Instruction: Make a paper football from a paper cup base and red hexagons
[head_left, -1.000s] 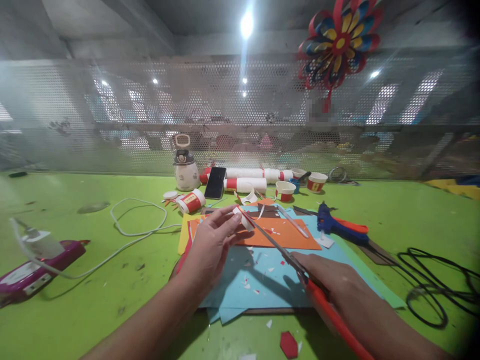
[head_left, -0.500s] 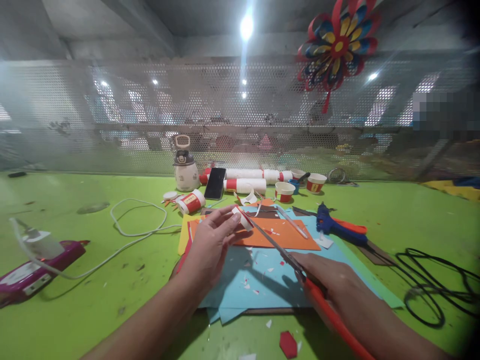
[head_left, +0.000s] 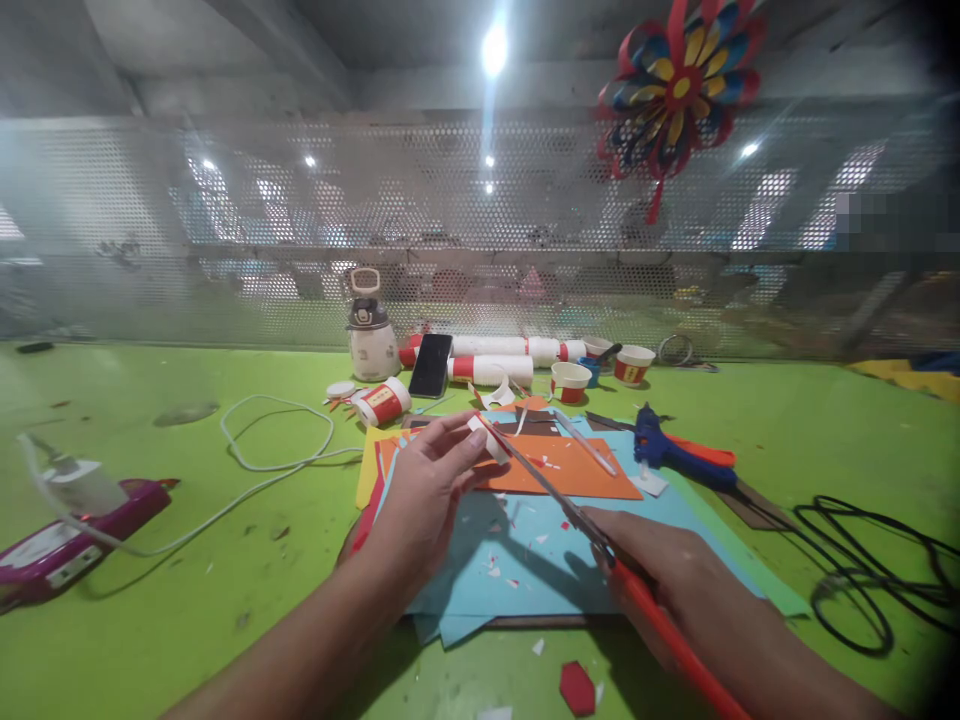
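Between thumb and fingers, my left hand (head_left: 435, 470) pinches a small white paper piece (head_left: 487, 440) with a red edge. My right hand (head_left: 667, 560) is closed round the orange-red handles of a pair of scissors (head_left: 581, 520). Their blades point up and left and meet the paper piece at its red edge; the blades look nearly closed. Under both hands lie a light blue sheet (head_left: 540, 580) strewn with white and red scraps and an orange sheet (head_left: 570, 470). A red hexagonal piece (head_left: 577, 688) lies at the front.
Right of the sheets lies a blue glue gun (head_left: 675, 455) with a coiled black cord (head_left: 847, 570). Behind are paper cups (head_left: 571, 383), a phone (head_left: 431, 366) and a bottle (head_left: 372, 345). A purple power strip (head_left: 97, 535) with a white cable sits left. A perforated screen (head_left: 450, 220) stands behind.
The paper piece has turned slightly in my left hand, and the scissor blades have shifted a little along its edge. Both hands otherwise stay in nearly the same place.
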